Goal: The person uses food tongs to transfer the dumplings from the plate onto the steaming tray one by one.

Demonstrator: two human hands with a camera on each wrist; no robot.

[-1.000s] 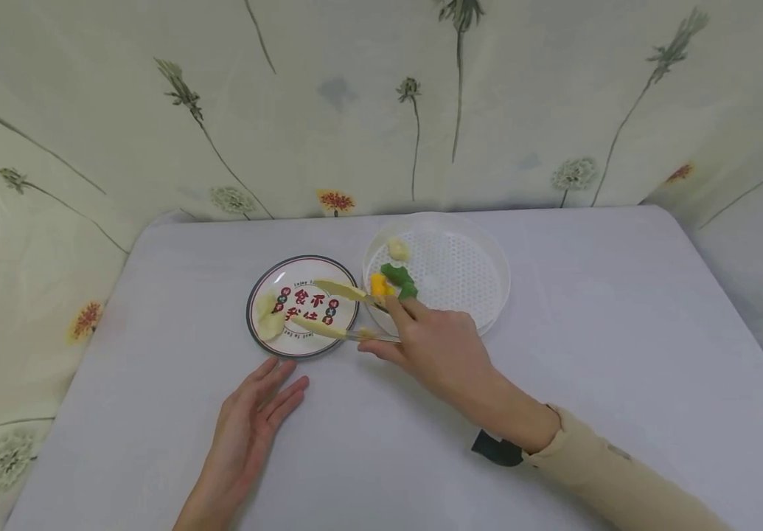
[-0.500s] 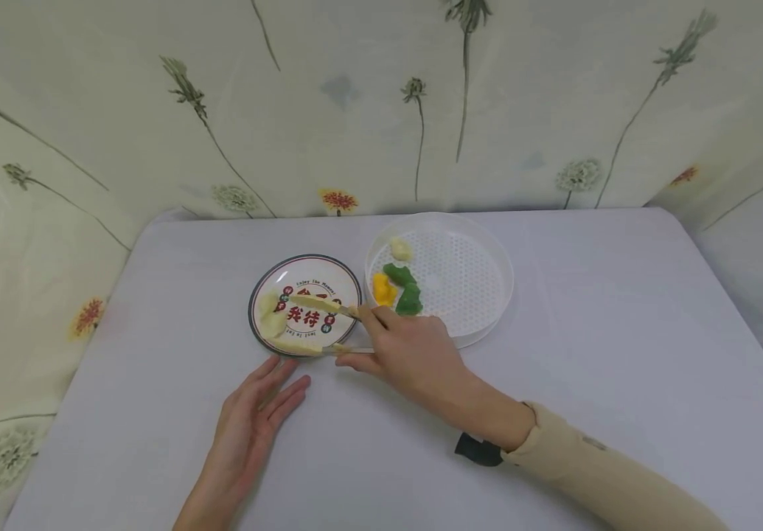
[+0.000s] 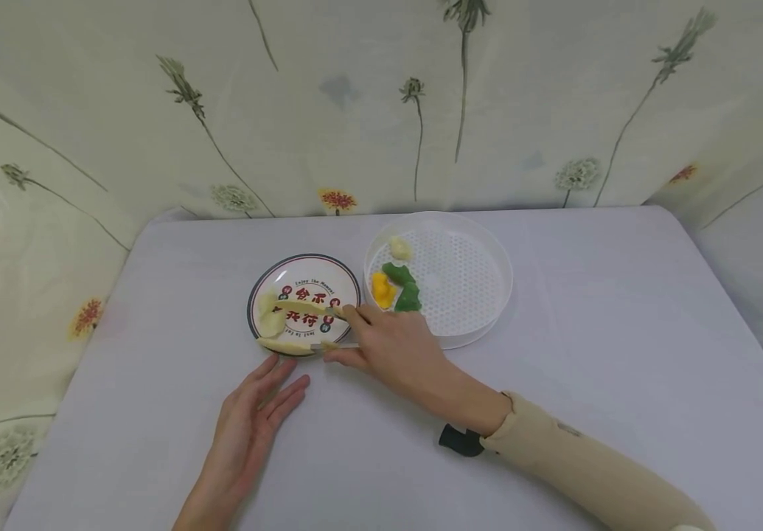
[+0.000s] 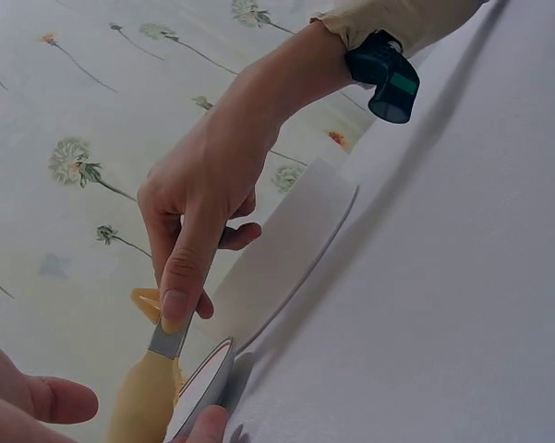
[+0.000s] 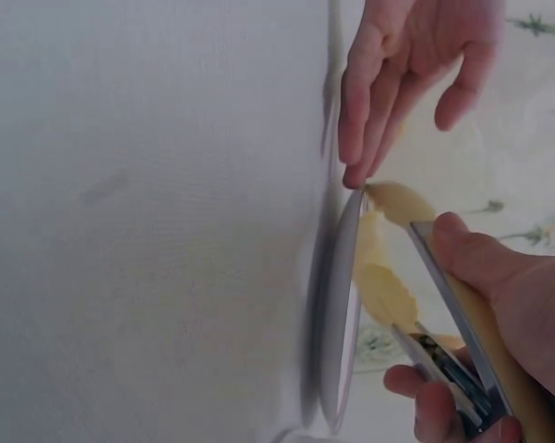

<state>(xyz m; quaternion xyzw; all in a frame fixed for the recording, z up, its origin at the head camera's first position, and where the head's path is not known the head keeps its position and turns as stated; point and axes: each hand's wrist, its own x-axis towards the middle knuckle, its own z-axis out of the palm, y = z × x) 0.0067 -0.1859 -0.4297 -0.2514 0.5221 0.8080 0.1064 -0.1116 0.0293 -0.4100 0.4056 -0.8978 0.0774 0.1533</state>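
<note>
Tongs with two pale-yellow, paddle-shaped ends on metal-grey arms [image 3: 301, 306], one pair, reach leftward over one round white plate with a dark-edged rim and red-and-black lettering [image 3: 301, 271], their ends held apart. A person's right hand [image 3: 394, 352] grips them, thumb on the near arm and fingers curled round the far one, pinching the tongs between. At the plate's left side lies pale-yellow, soft-edged food [image 3: 271, 323] in two lumps that meet; whether it is one piece or two cannot be told. The far end of the tongs overlaps the food in the head view, while the near end lies over the plate's near rim; whether either presses on the food is unclear. The person's left hand [image 3: 248, 417] reaches in from the near side, fingers extended and slightly spread, fingertips at the plate's near rim.

Just right of the plate sits one round, shallow white plastic tray with a perforated base [image 3: 457, 287]. Four pieces gather on its left side: one pale-yellow piece [image 3: 399, 248] farthest, two green pieces [image 3: 397, 273] and one bright-yellow piece [image 3: 382, 290] left of the green pair. One beige sleeve [image 3: 580, 453] covers the right forearm; one dark device [image 3: 461, 440] is at that wrist. Plate and tray stand on a white-clothed table [image 3: 587, 310] before a pale floral backdrop [image 3: 534, 74].
</note>
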